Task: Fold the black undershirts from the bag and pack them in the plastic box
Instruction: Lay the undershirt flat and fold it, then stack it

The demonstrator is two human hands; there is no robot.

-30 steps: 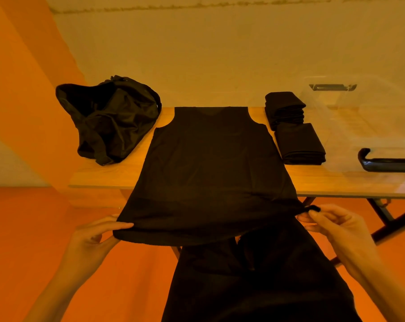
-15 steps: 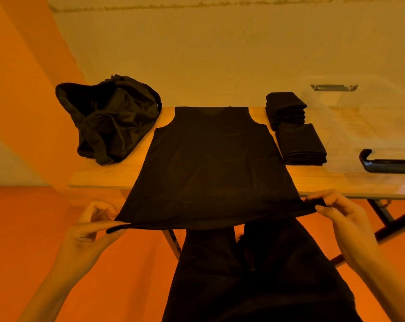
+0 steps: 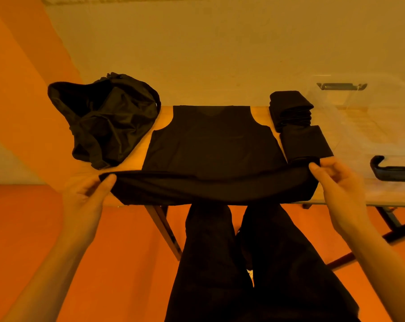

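Undershirt (image 3: 210, 145) is laid flat on table (image 3: 131, 165), collar at its far edge; hem corners are pinched thumb-to-finger by left hand (image 3: 87, 196) and right hand (image 3: 343, 189) above its near edge, apparently for folding toward the collar.

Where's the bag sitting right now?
Head view: the black bag sits on the table's far left end, just left of the spread undershirt, opposite the folded stacks on the right.
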